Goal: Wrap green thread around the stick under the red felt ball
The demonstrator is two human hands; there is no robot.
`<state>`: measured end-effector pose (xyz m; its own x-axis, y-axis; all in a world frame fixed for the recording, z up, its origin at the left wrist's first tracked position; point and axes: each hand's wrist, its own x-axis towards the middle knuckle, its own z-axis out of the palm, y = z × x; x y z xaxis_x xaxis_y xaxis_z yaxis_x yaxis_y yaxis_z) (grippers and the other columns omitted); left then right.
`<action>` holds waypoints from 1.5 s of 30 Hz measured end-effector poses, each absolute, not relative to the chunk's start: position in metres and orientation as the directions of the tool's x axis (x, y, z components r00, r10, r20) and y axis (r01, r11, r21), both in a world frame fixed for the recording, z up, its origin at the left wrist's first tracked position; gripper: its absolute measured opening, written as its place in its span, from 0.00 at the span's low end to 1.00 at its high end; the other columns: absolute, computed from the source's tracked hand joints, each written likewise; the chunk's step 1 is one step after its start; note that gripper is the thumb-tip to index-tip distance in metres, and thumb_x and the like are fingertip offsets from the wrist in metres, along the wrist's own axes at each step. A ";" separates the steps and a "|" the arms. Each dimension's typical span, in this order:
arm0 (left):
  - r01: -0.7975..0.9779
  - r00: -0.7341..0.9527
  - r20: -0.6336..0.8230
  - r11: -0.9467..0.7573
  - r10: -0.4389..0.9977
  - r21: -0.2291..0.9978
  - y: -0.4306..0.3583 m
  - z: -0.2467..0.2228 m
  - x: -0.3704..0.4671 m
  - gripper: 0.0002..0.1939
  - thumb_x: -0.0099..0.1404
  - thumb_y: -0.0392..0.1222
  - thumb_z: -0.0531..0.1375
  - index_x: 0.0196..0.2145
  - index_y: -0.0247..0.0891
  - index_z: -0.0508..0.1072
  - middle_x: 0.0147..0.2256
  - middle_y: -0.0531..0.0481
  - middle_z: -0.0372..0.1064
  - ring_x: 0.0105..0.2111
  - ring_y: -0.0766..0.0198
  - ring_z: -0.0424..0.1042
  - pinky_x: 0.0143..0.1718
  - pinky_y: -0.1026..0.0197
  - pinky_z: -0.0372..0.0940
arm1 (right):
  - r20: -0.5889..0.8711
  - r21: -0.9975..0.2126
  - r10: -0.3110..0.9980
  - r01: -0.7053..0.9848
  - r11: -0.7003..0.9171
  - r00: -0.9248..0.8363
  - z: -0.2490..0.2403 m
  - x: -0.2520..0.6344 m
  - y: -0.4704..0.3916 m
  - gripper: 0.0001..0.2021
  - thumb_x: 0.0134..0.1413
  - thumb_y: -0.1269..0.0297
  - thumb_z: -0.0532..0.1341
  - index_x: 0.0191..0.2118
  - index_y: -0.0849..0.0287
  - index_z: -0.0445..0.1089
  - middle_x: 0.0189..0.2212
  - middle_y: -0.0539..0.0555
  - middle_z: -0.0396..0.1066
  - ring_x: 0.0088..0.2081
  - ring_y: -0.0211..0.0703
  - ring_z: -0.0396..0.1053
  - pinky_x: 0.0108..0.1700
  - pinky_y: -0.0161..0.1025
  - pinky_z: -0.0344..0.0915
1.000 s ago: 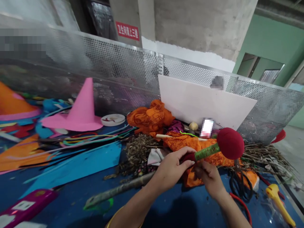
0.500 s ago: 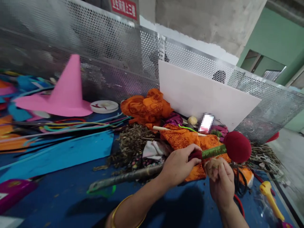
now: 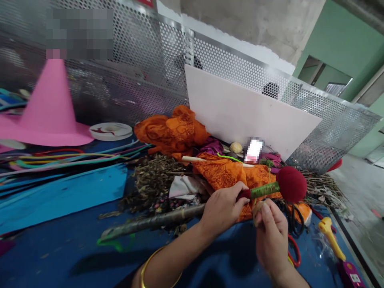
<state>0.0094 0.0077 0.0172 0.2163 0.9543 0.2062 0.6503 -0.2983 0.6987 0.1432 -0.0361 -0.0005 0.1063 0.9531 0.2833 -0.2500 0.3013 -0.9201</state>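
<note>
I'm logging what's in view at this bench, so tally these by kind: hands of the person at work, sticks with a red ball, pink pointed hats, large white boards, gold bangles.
Left hand and right hand: 2
Red-ball stick: 1
Pink pointed hat: 1
Large white board: 1
Gold bangle: 1
Total: 6

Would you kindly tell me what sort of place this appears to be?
Probably a craft workroom: a pink pointed hat and crumpled orange cloth share a blue table, and the left hand holds a red-ended stick.
</note>
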 end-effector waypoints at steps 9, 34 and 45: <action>0.775 0.356 0.156 -0.384 0.921 0.502 0.004 0.019 0.009 0.07 0.69 0.43 0.55 0.40 0.40 0.71 0.36 0.50 0.78 0.38 0.55 0.78 0.34 0.59 0.62 | 0.491 -0.870 0.867 -0.003 0.493 -0.081 0.031 0.175 -0.012 0.10 0.62 0.64 0.59 0.32 0.57 0.77 0.34 0.54 0.80 0.41 0.44 0.76 0.48 0.40 0.72; 0.734 0.579 0.546 -0.679 0.605 -0.026 -0.004 -0.005 0.019 0.12 0.69 0.33 0.52 0.49 0.35 0.68 0.29 0.50 0.72 0.26 0.59 0.72 0.29 0.57 0.63 | 0.286 -0.937 0.957 0.226 0.267 0.054 0.012 0.175 0.017 0.12 0.58 0.58 0.61 0.37 0.56 0.81 0.37 0.54 0.81 0.40 0.48 0.77 0.44 0.43 0.72; 0.742 0.593 0.471 -0.671 0.653 -0.005 -0.003 -0.003 0.016 0.12 0.68 0.32 0.51 0.44 0.36 0.72 0.33 0.48 0.74 0.30 0.57 0.74 0.32 0.55 0.66 | 0.263 -0.948 0.964 0.197 0.250 0.040 0.014 0.176 0.018 0.11 0.58 0.60 0.59 0.33 0.58 0.77 0.37 0.55 0.79 0.41 0.46 0.75 0.44 0.40 0.71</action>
